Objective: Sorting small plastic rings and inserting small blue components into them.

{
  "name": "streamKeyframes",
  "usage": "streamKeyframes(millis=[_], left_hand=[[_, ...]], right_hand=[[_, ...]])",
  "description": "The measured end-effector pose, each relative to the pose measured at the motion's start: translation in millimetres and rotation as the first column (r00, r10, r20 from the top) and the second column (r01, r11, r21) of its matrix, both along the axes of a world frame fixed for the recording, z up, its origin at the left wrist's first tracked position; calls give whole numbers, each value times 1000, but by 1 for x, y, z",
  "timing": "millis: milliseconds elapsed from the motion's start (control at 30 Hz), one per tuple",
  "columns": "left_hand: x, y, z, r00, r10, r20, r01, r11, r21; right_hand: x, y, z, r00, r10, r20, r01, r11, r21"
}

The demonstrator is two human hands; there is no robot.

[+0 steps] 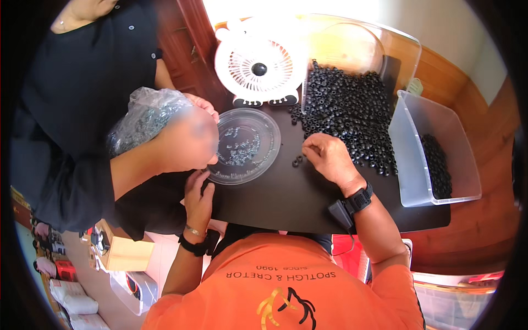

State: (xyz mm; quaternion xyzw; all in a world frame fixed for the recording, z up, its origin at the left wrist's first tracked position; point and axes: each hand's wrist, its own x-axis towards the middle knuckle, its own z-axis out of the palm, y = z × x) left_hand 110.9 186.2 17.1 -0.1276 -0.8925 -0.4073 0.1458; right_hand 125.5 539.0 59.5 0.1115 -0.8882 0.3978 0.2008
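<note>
My right hand (331, 159) is over the dark tabletop, thumb and fingertips pressed together; whatever may be between them is too small to make out. Just left of those fingertips lie a few loose black ring-shaped pieces (297, 161). To the right and beyond spreads a big heap of the same black pieces (352, 104). My left hand (198, 202) rests at the table's near-left edge, thumb apart from the fingers, just below a round clear plastic lid (270, 159). Small clear bits (242, 151) are scattered in that lid.
A co-worker's hand (190, 137), blurred, reaches over the lid's left side beside a clear bag of small bits (144, 118). A white fan (258, 69) stands behind the lid. At right, a tilted clear bin (410, 165) holds more black pieces.
</note>
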Motion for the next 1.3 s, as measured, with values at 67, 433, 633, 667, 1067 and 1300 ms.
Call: streamKeyframes(millis=[67, 433, 633, 667, 1067, 1300], left_hand=[[11, 3, 3, 1000, -10, -26, 11, 1000, 12], [31, 72, 28, 912, -409, -39, 407, 885, 228], [13, 110, 31, 639, -656, 403, 244, 669, 702], [10, 113, 32, 635, -660, 402, 246, 666, 704], [30, 127, 26, 357, -852, 383, 249, 482, 840], [33, 114, 16, 373, -862, 343, 230, 443, 866]], right_hand=[[0, 6, 11, 992, -120, -49, 118, 992, -40], [-2, -6, 3, 997, 76, -20, -55, 859, 510], [-16, -13, -12, 999, 51, -19, -23, 710, 704], [-15, -12, -10, 998, 58, -32, -20, 722, 691], [64, -47, 48, 969, 245, -29, -238, 959, 153], [68, -65, 50, 962, 272, -6, -265, 942, 206]])
